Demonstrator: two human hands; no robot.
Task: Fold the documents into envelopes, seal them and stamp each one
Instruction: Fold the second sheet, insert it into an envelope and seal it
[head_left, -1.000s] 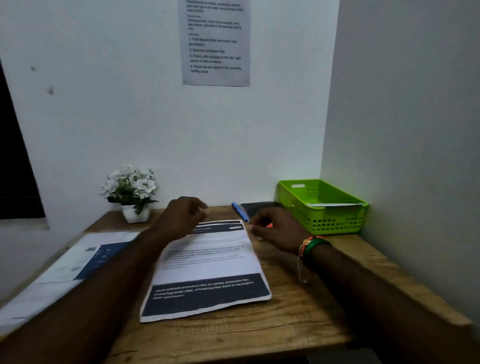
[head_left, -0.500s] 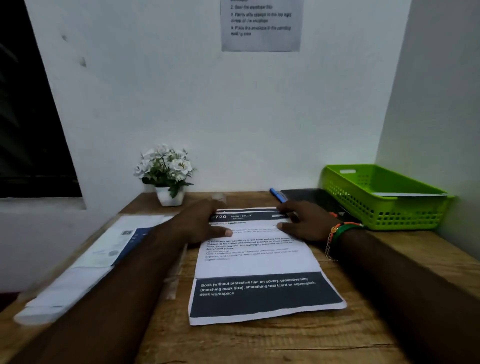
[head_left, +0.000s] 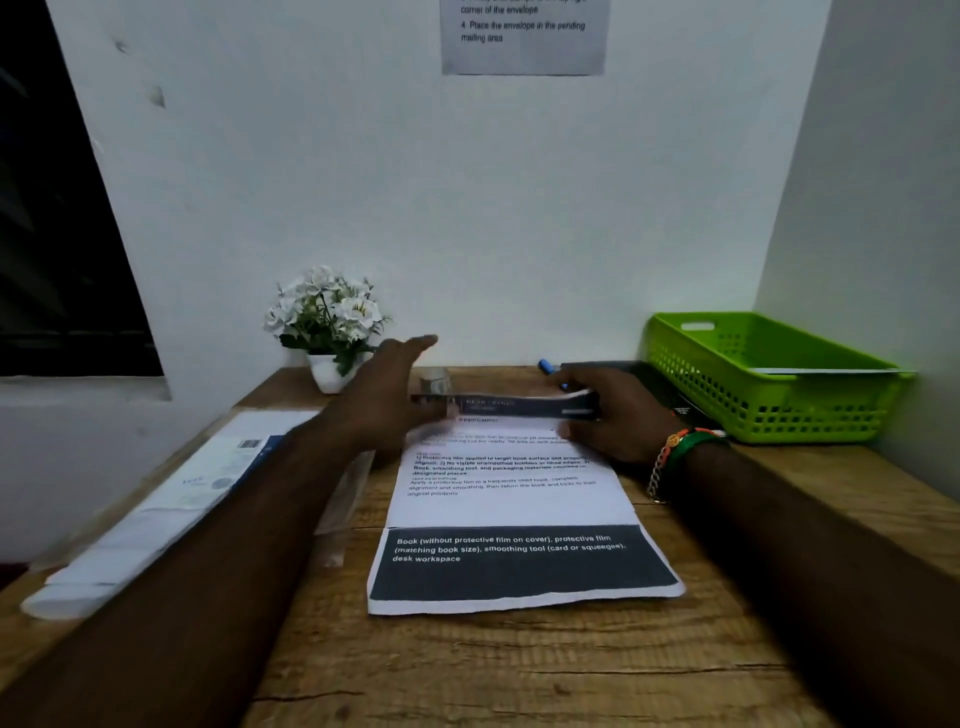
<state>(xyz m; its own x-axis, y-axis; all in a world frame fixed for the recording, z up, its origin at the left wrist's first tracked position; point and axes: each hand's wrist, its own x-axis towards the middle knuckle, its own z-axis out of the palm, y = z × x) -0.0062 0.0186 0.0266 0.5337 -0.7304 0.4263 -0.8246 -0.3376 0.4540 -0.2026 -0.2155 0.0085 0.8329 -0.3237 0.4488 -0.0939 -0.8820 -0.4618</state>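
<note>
- Over on the right, a green basket (head_left: 769, 395) sat on the wooden desk (head_left: 519, 670), with a flat white paper (head_left: 826, 370) lying inside it.
- A little white pot (head_left: 326, 371) at the back held white flowers (head_left: 326, 312).
- The printed document (head_left: 511, 514) lay flat in the middle of the desk, but its far edge was lifted up. Half a second before, that whole sheet was flat.
- The right hand (head_left: 618, 415) pinched the lifted edge.
- The left hand (head_left: 384, 400) had its fingers straight out and held nothing; before, it pressed on the page.
- White envelopes (head_left: 156, 514) lay at the left.
</note>
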